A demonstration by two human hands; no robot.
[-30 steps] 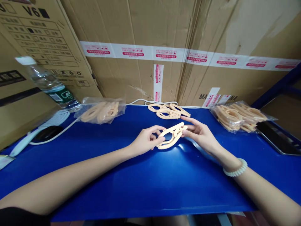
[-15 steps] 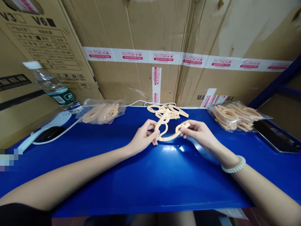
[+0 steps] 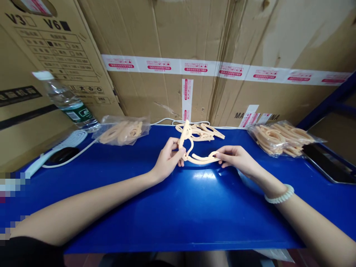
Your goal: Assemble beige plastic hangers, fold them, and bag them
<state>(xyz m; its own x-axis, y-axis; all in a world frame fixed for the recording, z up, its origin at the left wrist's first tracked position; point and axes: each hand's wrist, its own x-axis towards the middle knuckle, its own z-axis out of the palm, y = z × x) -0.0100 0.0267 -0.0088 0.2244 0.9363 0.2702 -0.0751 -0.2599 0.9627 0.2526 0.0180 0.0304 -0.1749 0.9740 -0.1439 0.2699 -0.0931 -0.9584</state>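
Over the blue table [image 3: 178, 207] I hold a beige folding plastic hanger [image 3: 194, 155] between both hands. My left hand [image 3: 167, 159] pinches its left part, which stands upright. My right hand [image 3: 236, 159] pinches the right arm, which lies low and swung out sideways. Just behind the hands lies a loose pile of the same beige hangers [image 3: 201, 131].
A clear bag of hangers [image 3: 122, 129] lies at the back left, another fuller bag [image 3: 280, 138] at the back right. A water bottle [image 3: 66, 102], a black mouse [image 3: 59, 155] and a white cable sit at the left. Taped cardboard boxes [image 3: 194, 55] wall the back. A dark tray [image 3: 328, 161] is at the right.
The hanger was folded flat between my hands; now its two parts have been swung apart, the left part raised upright and the right arm lowered. Both hands stay in place.
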